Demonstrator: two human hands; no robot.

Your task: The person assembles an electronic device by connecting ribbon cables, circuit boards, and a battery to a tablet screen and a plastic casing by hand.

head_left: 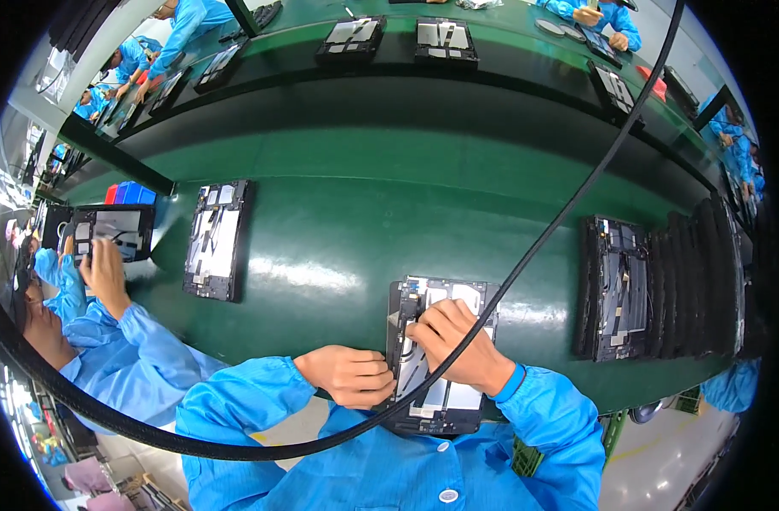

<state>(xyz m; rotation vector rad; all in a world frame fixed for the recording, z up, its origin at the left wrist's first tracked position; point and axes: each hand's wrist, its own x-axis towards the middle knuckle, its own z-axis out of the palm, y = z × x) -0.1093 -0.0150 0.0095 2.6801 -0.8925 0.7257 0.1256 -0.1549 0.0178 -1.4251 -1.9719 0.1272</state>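
An opened tablet [436,396] lies at the near edge of the green bench in front of me, its white battery panels, black ribbon cables and circuit board exposed. My left hand [349,376] is closed, its curled fingers against the tablet's left edge. Over the upper middle of the same tablet, my right hand [464,345] is bent down with its fingers pinched together. What those fingertips hold, if anything, is hidden under the hand. A second opened tablet [215,240] lies on the bench to the left, apart from both hands.
A row of opened tablets with black padding [687,285] stands at the right. A thick black cable [547,234] crosses the view. At the left, a co-worker's hand [107,277] touches another tablet [121,232]. More tablets [445,41] lie on the raised far ledge.
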